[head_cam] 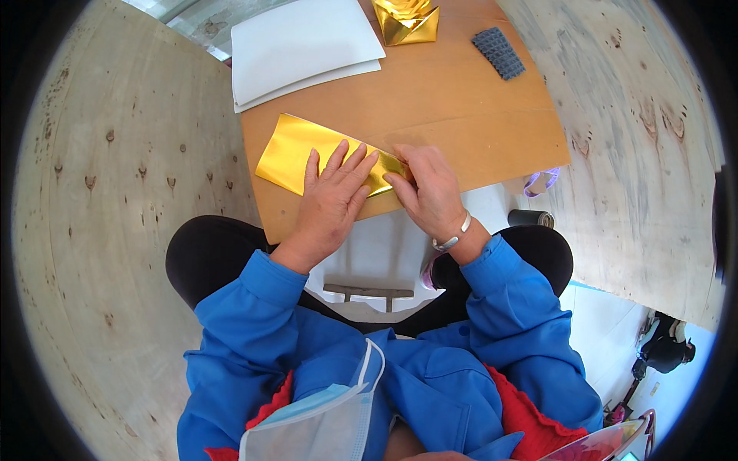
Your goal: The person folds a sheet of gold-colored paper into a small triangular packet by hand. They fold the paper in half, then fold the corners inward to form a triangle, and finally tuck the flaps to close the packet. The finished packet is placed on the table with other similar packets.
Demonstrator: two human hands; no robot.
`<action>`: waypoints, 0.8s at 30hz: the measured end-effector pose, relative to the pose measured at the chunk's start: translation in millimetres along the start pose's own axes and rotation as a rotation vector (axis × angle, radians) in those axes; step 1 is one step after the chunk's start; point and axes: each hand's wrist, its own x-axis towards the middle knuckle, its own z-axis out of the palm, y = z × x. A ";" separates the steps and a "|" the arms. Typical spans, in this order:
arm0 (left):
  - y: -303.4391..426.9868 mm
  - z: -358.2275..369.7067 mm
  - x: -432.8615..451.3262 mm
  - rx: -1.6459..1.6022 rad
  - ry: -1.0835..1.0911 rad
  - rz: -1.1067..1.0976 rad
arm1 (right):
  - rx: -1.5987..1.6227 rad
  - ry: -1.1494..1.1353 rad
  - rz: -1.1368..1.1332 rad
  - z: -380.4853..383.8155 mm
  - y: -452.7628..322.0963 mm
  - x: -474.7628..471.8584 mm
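Note:
A sheet of shiny gold foil paper (288, 147), longer than it is wide, lies slantwise near the front edge of the wooden table (461, 118). My left hand (331, 199) rests flat on its middle, fingers spread, pressing it to the tabletop. At the sheet's right end, my right hand (431, 190) pinches the foil between thumb and fingers; those fingertips partly hide that end. A silver cuff bracelet (452, 233) circles my right wrist.
Large white sheets (305, 49) lie at the table's back left. A folded gold foil piece (408, 26) stands at the back, with a dark grey textured pad (499, 53) to its right. Plywood panels (127, 190) flank both sides. A black cylinder (530, 218) is below the table's right edge.

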 end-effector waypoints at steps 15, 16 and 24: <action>3.5 -5.3 -1.8 0.082 -0.050 0.075 | 0.280 0.070 0.420 -46.7 16.5 -21.6; 4.3 -5.4 -1.9 0.105 -0.077 0.075 | 0.337 0.061 0.500 -51.8 17.9 -23.4; 9.7 -9.0 -0.7 0.237 -0.195 0.134 | 0.549 -0.382 0.967 -66.3 5.1 -40.7</action>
